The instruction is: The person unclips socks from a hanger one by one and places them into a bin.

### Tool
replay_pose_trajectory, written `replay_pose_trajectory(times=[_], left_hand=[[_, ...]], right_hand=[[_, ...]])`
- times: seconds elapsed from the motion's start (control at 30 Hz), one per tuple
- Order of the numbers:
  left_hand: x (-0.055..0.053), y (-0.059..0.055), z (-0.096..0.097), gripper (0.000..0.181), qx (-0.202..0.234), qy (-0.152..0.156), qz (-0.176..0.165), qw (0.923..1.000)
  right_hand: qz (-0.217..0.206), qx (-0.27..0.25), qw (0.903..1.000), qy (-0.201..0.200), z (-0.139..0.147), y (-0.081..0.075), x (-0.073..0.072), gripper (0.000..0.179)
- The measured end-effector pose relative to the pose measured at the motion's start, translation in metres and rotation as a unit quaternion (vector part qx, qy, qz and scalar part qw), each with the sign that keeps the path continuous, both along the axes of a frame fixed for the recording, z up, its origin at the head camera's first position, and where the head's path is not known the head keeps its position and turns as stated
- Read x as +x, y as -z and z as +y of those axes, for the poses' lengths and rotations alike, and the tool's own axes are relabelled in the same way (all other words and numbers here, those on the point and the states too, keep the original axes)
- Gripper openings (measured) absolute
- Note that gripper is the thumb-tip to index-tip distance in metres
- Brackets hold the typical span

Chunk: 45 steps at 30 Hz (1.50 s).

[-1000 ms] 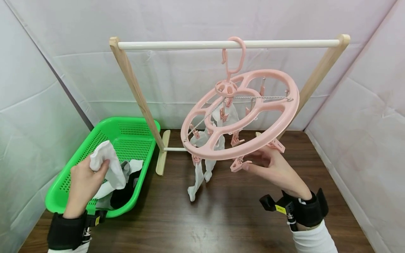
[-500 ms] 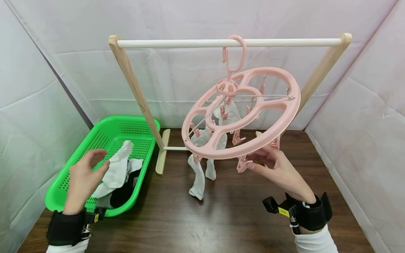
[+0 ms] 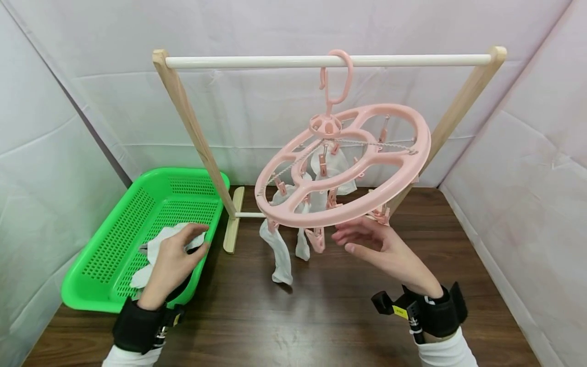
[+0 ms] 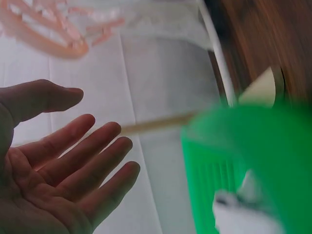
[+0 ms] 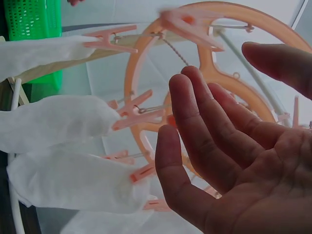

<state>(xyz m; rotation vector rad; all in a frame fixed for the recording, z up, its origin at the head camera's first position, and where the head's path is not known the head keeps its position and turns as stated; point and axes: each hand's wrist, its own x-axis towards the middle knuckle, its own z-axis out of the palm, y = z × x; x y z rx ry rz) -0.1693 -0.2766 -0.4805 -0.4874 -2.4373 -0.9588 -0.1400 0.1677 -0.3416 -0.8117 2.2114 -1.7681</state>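
Observation:
My left hand [image 3: 176, 260] is over the right side of the green basket [image 3: 110, 214], fingers spread and holding nothing. Under it lie a white sock [image 3: 158, 244] and darker cloth, partly covered by the hand. A pink round clip hanger [image 3: 330, 220] hangs tilted from the rack. Below its front rim my right hand [image 3: 376, 244] stands with fingers apart and an empty palm. Just left of its fingertips dangles a pink clip [image 3: 316, 239]. In the right wrist view, pink clips [image 5: 139, 114] grip white socks [image 5: 53, 122] beside the hand.
A white rod [image 3: 257, 61] on wooden posts [image 3: 194, 130] carries the hanger's hook [image 3: 348, 81]. The rack's wooden foot [image 3: 231, 224] stands close to the basket's right side. White cloth walls [image 3: 527, 168] enclose the brown table [image 3: 330, 316] at the back and sides.
The left hand let go of a white sock into the basket, then moved right. The right hand released a clip on the rim. The hanger has swung slightly, its clips shifting left.

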Motion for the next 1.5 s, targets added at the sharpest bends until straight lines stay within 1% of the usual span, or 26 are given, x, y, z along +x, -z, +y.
replay_pose_trajectory(times=[0.07,0.13,0.17,0.23,0.27,0.33,0.4,0.5,0.53,0.67,0.73,0.83,0.97,1.1,1.2,1.3,1.37,1.43,1.5], left_hand=[[0.012,-0.030,0.026,0.037,0.018,0.022,-0.025,0.9993],[0.020,-0.055,0.047,0.037,0.037,0.044,-0.046,0.9973],[0.018,-0.057,0.052,0.040,0.029,0.039,-0.058,0.9971],[0.021,-0.074,0.068,0.042,0.058,0.060,-0.096,0.9919],[0.020,-0.075,0.073,0.043,0.068,0.070,-0.113,0.9887],[0.014,-0.075,0.082,0.045,0.088,0.089,-0.139,0.9823],[0.005,-0.071,0.090,0.047,0.105,0.105,-0.158,0.9764],[-0.008,-0.065,0.099,0.050,0.121,0.126,-0.164,0.9709],[-0.011,-0.063,0.102,0.052,0.130,0.135,-0.168,0.9679],[-0.022,-0.060,0.111,0.053,0.168,0.165,-0.176,0.9559],[-0.025,-0.059,0.114,0.052,0.180,0.172,-0.175,0.9526],[-0.029,-0.058,0.117,0.049,0.185,0.173,-0.171,0.9523],[-0.030,-0.055,0.121,0.046,0.182,0.174,-0.168,0.9531],[-0.029,-0.054,0.122,0.044,0.165,0.168,-0.165,0.9579],[-0.027,-0.052,0.122,0.042,0.159,0.171,-0.158,0.9592],[-0.025,-0.051,0.121,0.040,0.172,0.182,-0.166,0.9538],[-0.023,-0.049,0.121,0.040,0.180,0.185,-0.178,0.9495],[-0.021,-0.047,0.121,0.040,0.183,0.184,-0.191,0.9465],[-0.019,-0.044,0.122,0.038,0.181,0.185,-0.197,0.9456]], right_hand=[[-0.003,-0.007,0.9999,-0.009,-0.001,0.003,0.001,0.032],[-0.002,-0.016,0.9997,-0.020,-0.002,0.006,0.002,0.033],[0.001,-0.017,0.9996,-0.023,-0.003,0.007,0.002,0.033],[0.001,-0.022,0.9993,-0.032,-0.004,0.010,0.003,0.033],[0.000,-0.022,0.9992,-0.035,-0.004,0.011,0.003,0.032],[-0.003,-0.020,0.9992,-0.035,-0.004,0.014,0.004,0.031],[-0.012,-0.016,0.9992,-0.033,-0.003,0.017,0.005,0.030],[-0.020,-0.009,0.9993,-0.029,-0.002,0.022,0.007,0.029],[-0.022,-0.006,0.9993,-0.029,-0.002,0.023,0.007,0.029],[-0.029,0.005,0.9992,-0.029,-0.001,0.030,0.009,0.028],[-0.035,0.007,0.9990,-0.028,-0.001,0.032,0.011,0.028],[-0.044,0.009,0.9986,-0.029,-0.001,0.035,0.012,0.028],[-0.043,0.012,0.9983,-0.037,-0.003,0.040,0.014,0.026],[-0.034,0.010,0.9981,-0.050,-0.007,0.045,0.015,0.025],[-0.036,0.009,0.9976,-0.059,-0.010,0.048,0.015,0.026],[-0.034,0.015,0.9974,-0.062,-0.013,0.050,0.015,0.025],[-0.028,0.020,0.9974,-0.064,-0.015,0.052,0.014,0.024],[-0.023,0.022,0.9972,-0.067,-0.017,0.055,0.014,0.023],[-0.026,0.021,0.9968,-0.073,-0.020,0.058,0.014,0.023]])
